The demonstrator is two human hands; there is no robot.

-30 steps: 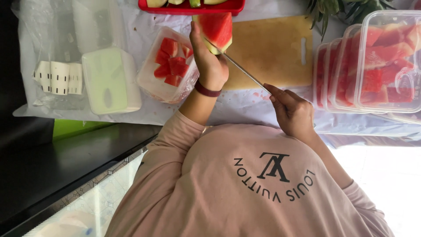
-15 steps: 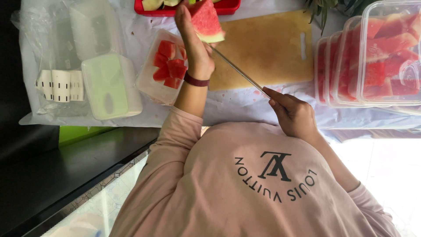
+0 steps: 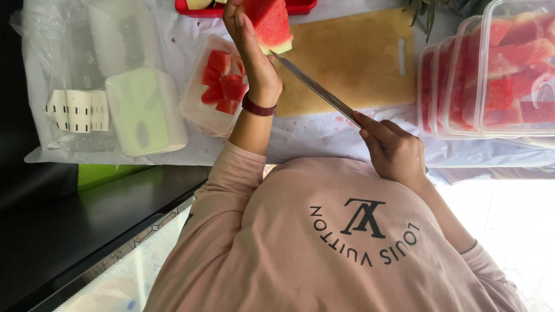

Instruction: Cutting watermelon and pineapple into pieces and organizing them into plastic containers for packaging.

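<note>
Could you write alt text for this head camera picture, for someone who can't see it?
The left hand lifts a watermelon wedge above a wooden cutting board, while the right hand holds a long knife with its tip at the rind. A tub of watermelon cubes sits at left.

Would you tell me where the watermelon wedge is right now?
In the head view the watermelon wedge is at the top centre, held up in the left hand over the near-left corner of the wooden cutting board, with the knife tip just beneath it.
</note>
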